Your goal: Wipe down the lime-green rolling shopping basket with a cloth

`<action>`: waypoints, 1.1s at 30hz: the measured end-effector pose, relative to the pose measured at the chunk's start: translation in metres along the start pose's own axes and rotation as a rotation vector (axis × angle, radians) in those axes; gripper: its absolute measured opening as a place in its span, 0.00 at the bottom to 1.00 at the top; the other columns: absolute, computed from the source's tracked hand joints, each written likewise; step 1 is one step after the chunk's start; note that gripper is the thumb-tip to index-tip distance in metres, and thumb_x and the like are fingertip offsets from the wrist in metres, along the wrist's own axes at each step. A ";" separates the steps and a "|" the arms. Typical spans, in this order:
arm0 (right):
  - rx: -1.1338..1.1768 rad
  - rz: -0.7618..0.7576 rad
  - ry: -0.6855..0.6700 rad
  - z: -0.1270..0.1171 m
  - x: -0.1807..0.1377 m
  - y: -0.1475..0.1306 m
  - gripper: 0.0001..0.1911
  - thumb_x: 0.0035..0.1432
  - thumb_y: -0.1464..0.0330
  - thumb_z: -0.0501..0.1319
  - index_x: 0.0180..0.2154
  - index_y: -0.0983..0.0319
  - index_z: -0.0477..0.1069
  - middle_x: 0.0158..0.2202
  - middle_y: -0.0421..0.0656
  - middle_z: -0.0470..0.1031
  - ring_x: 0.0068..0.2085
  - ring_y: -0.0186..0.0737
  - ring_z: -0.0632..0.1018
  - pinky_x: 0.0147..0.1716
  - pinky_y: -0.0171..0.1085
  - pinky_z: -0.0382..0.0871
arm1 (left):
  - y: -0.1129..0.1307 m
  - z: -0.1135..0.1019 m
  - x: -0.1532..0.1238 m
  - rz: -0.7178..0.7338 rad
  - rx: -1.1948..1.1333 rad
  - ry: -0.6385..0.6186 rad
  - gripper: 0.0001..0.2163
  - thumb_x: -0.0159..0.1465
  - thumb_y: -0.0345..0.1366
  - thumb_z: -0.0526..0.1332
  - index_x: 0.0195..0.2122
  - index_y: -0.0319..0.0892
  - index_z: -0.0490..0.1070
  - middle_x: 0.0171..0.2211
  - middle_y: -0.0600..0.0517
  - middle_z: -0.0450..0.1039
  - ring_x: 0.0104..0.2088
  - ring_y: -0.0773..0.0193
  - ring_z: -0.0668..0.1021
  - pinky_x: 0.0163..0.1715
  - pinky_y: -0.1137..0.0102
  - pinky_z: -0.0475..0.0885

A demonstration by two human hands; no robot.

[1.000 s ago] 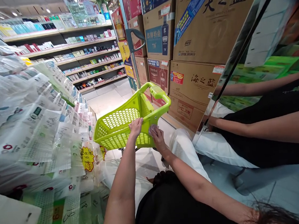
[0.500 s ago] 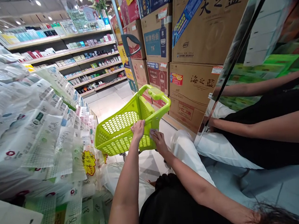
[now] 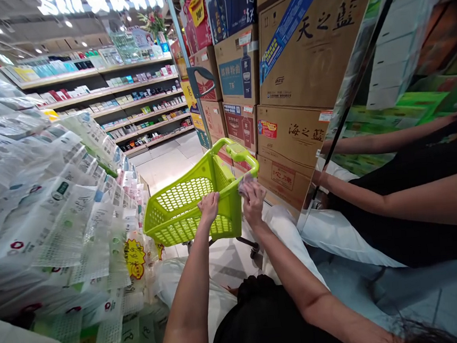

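Note:
A lime-green shopping cart (image 3: 188, 217) with perforated basket walls stands on dark wheels in front of me. My left hand (image 3: 209, 206) is closed over the near rim of its basket. Just below the handle end, at the cart's near right corner, my right hand (image 3: 254, 198) is closed on a greyish cloth (image 3: 247, 183), held against the green plastic. Motion blurs the right fingers and the cloth a little. The cart's green handle (image 3: 243, 153) is free of both hands.
Stacked cardboard boxes (image 3: 289, 134) rise close on the right, beside a mirror (image 3: 374, 191) reflecting my arm. Plastic-wrapped packs (image 3: 50, 198) are piled along the left. Shelves of small goods (image 3: 142, 101) stand beyond the tiled floor (image 3: 171, 154). A pole-like dark handle (image 3: 201, 82) stands behind the cart.
My right hand has moved up and slightly right with the cloth, from the basket's side to the corner near the handle. My left hand stays on the rim. The view has tilted up slightly.

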State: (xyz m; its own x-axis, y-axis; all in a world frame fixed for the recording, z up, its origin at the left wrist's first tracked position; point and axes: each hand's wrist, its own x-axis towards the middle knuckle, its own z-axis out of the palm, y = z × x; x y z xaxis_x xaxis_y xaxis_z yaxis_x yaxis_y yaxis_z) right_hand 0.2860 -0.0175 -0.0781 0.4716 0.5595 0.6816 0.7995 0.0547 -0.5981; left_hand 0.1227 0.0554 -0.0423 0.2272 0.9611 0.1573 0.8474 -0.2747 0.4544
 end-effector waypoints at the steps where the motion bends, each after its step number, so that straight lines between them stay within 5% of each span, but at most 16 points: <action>1: -0.025 0.039 0.016 -0.005 0.013 -0.001 0.25 0.72 0.69 0.45 0.61 0.60 0.73 0.61 0.57 0.69 0.62 0.57 0.67 0.61 0.58 0.60 | 0.000 0.000 0.000 -0.001 0.001 -0.003 0.17 0.77 0.44 0.46 0.34 0.46 0.68 0.40 0.53 0.77 0.47 0.58 0.73 0.47 0.63 0.59; 6: -0.151 0.131 -0.040 -0.021 0.053 -0.014 0.28 0.72 0.67 0.43 0.67 0.61 0.66 0.71 0.60 0.56 0.67 0.61 0.59 0.60 0.60 0.55 | 0.001 0.001 -0.001 -0.009 0.001 0.010 0.18 0.76 0.44 0.46 0.34 0.46 0.69 0.41 0.52 0.77 0.48 0.57 0.73 0.49 0.62 0.59; 13: -0.174 -0.183 -0.223 -0.020 0.042 -0.021 0.29 0.67 0.76 0.44 0.64 0.62 0.68 0.68 0.57 0.60 0.63 0.55 0.61 0.59 0.53 0.56 | 0.000 0.005 -0.003 0.010 0.001 0.041 0.18 0.76 0.45 0.46 0.35 0.46 0.70 0.42 0.51 0.77 0.48 0.57 0.73 0.48 0.62 0.59; 18: -0.310 0.051 -0.128 -0.038 0.084 -0.018 0.23 0.69 0.69 0.47 0.60 0.60 0.70 0.65 0.60 0.57 0.57 0.60 0.62 0.54 0.56 0.60 | 0.003 0.008 -0.005 0.023 0.006 0.028 0.17 0.76 0.45 0.46 0.36 0.47 0.69 0.42 0.53 0.77 0.48 0.58 0.73 0.49 0.62 0.59; 24: -0.440 0.001 -0.462 -0.052 0.107 -0.022 0.20 0.68 0.68 0.52 0.58 0.61 0.70 0.62 0.58 0.60 0.56 0.59 0.63 0.50 0.51 0.65 | 0.010 0.008 -0.008 0.018 0.003 0.037 0.17 0.76 0.46 0.46 0.35 0.47 0.68 0.43 0.52 0.76 0.49 0.57 0.72 0.50 0.62 0.59; 33: -0.443 -0.290 -0.648 -0.012 0.183 -0.009 0.20 0.67 0.72 0.54 0.57 0.58 0.74 0.59 0.55 0.66 0.57 0.60 0.63 0.53 0.57 0.65 | 0.006 0.011 -0.017 0.035 0.002 0.094 0.19 0.75 0.51 0.47 0.37 0.46 0.69 0.43 0.50 0.77 0.48 0.56 0.72 0.51 0.60 0.58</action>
State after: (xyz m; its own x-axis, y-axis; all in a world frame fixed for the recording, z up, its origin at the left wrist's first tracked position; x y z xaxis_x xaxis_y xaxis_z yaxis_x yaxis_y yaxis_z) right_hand 0.3697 0.0745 0.0568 0.0259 0.9455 0.3247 0.9923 0.0152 -0.1233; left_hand 0.1299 0.0380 -0.0520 0.2107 0.9439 0.2542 0.8410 -0.3076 0.4450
